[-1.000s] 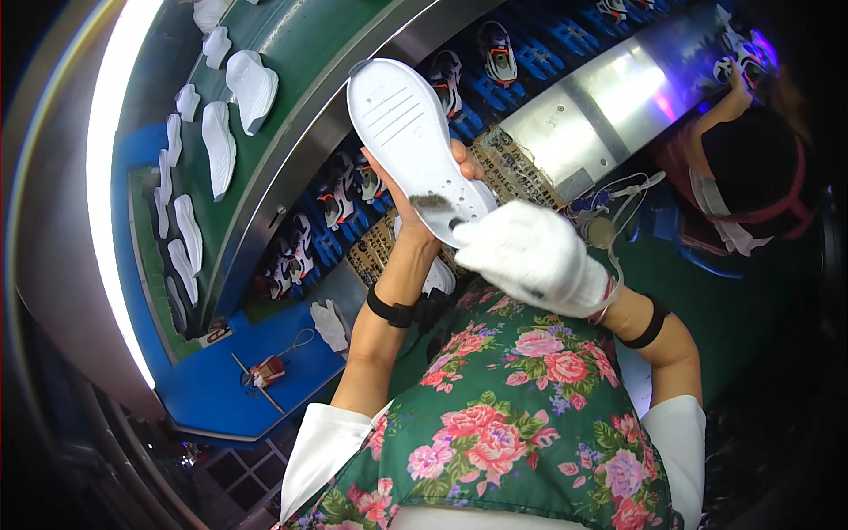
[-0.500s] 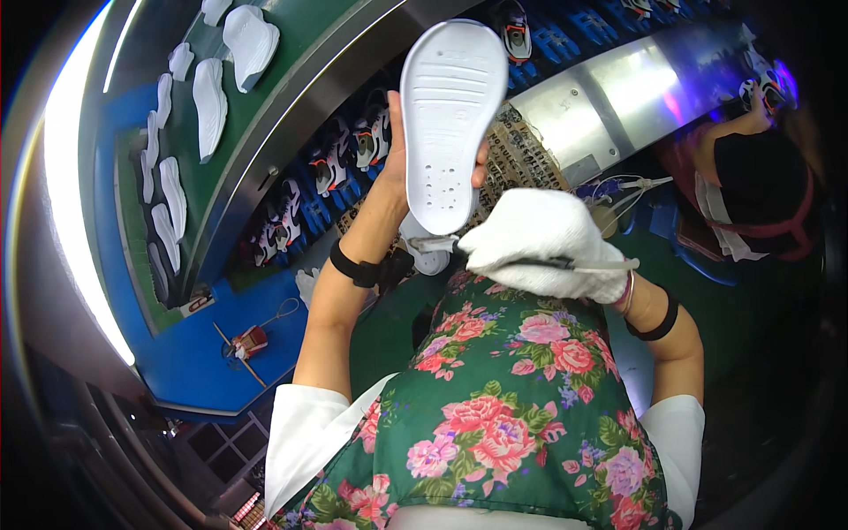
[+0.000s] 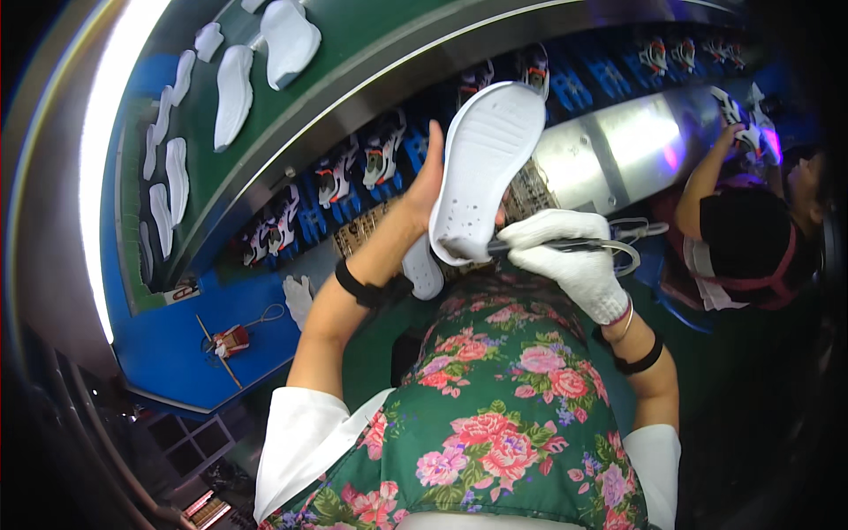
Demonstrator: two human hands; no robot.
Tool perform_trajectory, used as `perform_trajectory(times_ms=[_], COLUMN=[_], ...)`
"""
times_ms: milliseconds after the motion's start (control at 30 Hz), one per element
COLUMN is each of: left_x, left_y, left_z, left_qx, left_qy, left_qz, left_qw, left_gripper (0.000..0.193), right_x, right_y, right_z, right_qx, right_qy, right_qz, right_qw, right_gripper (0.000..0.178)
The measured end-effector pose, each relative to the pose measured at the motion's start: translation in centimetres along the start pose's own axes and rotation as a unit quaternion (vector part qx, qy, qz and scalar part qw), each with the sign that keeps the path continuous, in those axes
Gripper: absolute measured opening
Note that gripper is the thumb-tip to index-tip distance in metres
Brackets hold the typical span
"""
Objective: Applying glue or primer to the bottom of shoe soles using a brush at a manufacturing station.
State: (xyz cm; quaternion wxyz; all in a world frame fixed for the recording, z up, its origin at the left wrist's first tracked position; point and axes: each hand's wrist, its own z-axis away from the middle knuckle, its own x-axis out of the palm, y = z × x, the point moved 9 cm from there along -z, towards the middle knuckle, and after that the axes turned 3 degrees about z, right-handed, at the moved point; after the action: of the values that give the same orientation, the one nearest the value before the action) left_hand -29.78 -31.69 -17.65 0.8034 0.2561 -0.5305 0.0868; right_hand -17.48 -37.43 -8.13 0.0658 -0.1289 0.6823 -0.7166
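A white shoe sole [image 3: 488, 163] is held up in front of me by my bare left hand [image 3: 427, 190], its thumb stretched along the left edge and fingertips showing at the right edge. My right hand [image 3: 570, 261], in a white knit glove, is closed around a slim dark tool [image 3: 587, 244] with a pale tube looping from its back. The tool's front end meets the lower, narrow end of the sole, where small holes dot the surface; whether it presses on it I cannot tell. Behind my left wrist, a second white sole [image 3: 422, 271] partly shows.
White soles [image 3: 234, 97] lie on a green conveyor belt [image 3: 190, 97] at the left. Shoe uppers [image 3: 334, 181] stand on a blue rack ahead. A metal cover [image 3: 609, 150] spans the right. Another person [image 3: 751, 238] handles a shoe there. A blue table [image 3: 163, 340] bears a small red-and-white object [image 3: 231, 341].
The sole has come lower and tilted, its upper end leaning right. My right hand has turned, and the tool's front end now reaches the sole's lower end. My view has shifted slightly.
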Motion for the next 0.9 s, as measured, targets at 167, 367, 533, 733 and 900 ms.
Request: perform_trajectory(times_ms=[167,367,533,733,900], left_x=[-2.0,-2.8,-1.4,2.6,4.8], left_y=[-3.0,-4.6,-5.0,-3.7,-4.5], left_z=[1.3,2.3,3.4,4.0,1.7], left_qx=[0.118,0.093,0.103,0.145,0.142], left_qy=[0.234,0.19,0.022,-0.005,-0.019], left_qz=[-0.045,-0.106,0.243,0.233,0.169], left_qw=[0.964,0.972,0.964,0.961,0.975], left_gripper=[0.049,0.045,0.067,0.084,0.09], right_x=[-4.6,-3.1,-2.1,-2.2,-1.9], right_y=[-0.8,-3.7,-4.1,-6.0,-8.4], right_z=[0.5,0.1,1.2,1.7,2.0], right_qx=[-0.062,-0.161,-0.196,-0.234,-0.283], right_qy=[0.173,0.082,0.081,0.135,0.147], right_qz=[0.052,0.212,0.221,0.231,0.288], right_qw=[0.982,0.96,0.952,0.935,0.903], right_gripper=[0.016,0.015,0.018,0.019,0.019])
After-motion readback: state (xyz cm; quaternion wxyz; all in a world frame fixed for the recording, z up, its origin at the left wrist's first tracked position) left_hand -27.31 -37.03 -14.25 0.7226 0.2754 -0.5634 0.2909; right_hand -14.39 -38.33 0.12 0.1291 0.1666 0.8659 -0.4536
